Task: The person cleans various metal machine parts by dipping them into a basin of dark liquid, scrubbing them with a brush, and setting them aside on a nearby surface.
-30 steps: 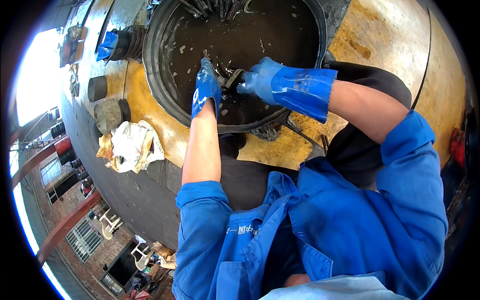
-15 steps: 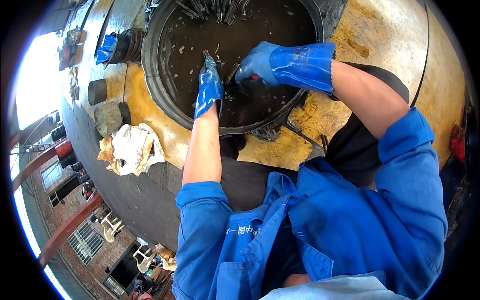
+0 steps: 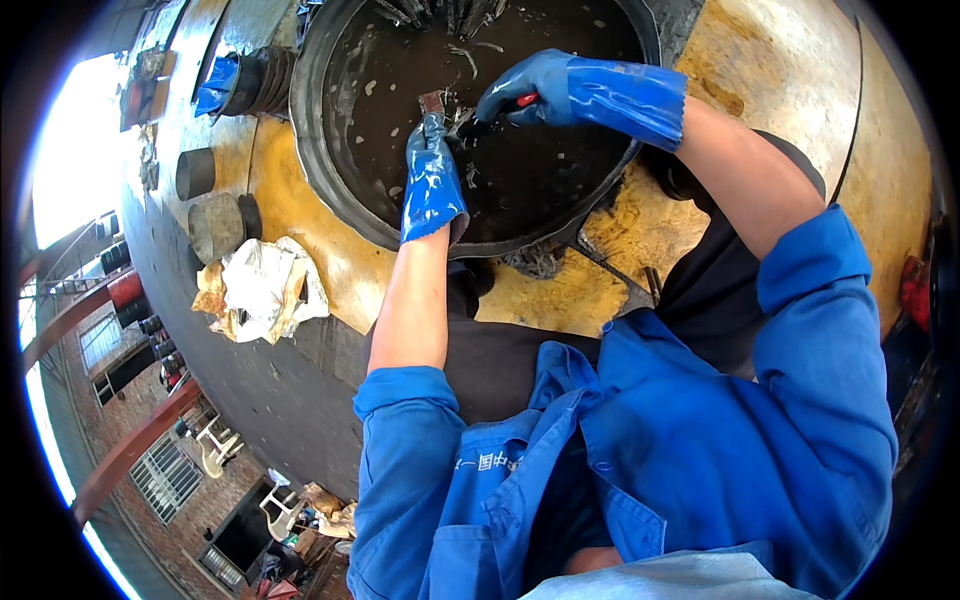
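Observation:
Both my hands wear long blue rubber gloves and are over a round black tub (image 3: 303,150) of dark, murky water. My left hand (image 3: 430,155) is closed on a small piece with a reddish-brown end (image 3: 432,102), which pokes out beyond its fingers. To the right of it, my right hand (image 3: 530,90) is wrapped round a red-handled tool (image 3: 527,99). The tool's dark working end points left toward the held piece, and its exact kind is unclear. Frayed, wet grey shreds (image 3: 465,115) hang between the two hands. Pale flecks float on the water.
Long dark strips (image 3: 455,15) stand in the tub's far side. Left of the tub are a stack of black pots with blue plastic (image 3: 245,88), short cylinders (image 3: 216,228) and a crumpled white cloth or bag (image 3: 268,290). Yellowish, stained sheets (image 3: 770,60) lie at the right.
Both hands have lifted away from the water surface, the right moving slightly up. The reddish-brown piece in my left hand and the red tool handle now show more plainly.

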{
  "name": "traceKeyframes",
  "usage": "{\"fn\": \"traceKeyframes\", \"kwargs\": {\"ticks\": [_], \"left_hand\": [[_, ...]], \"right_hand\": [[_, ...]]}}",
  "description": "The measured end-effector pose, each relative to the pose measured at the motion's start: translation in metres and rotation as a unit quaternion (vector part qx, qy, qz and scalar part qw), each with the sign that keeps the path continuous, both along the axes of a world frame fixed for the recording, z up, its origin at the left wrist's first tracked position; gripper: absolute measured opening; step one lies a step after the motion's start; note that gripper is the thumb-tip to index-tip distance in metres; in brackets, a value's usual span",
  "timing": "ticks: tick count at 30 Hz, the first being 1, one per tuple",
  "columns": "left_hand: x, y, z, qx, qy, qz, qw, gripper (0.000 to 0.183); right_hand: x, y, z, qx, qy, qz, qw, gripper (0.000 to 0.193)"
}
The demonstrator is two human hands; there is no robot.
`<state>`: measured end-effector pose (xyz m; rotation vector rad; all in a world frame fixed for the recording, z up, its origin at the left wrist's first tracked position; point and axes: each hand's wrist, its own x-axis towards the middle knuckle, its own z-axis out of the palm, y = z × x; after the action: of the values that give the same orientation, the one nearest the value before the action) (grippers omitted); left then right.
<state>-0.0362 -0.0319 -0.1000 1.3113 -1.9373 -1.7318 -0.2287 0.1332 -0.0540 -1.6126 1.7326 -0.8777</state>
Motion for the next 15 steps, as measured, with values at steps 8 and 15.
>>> {"fn": "traceKeyframes", "kwargs": {"ticks": [8,15], "left_hand": [[0.000,-0.008,-0.013,-0.014,0.008,0.034,0.999,0.046],[-0.006,-0.006,-0.017,-0.029,0.011,0.032,0.999,0.051]], "right_hand": [[-0.004,-0.005,-0.021,0.021,-0.137,-0.045,0.989,0.034],[-0.020,-0.008,-0.037,0.023,-0.127,-0.183,0.975,0.029]]}}
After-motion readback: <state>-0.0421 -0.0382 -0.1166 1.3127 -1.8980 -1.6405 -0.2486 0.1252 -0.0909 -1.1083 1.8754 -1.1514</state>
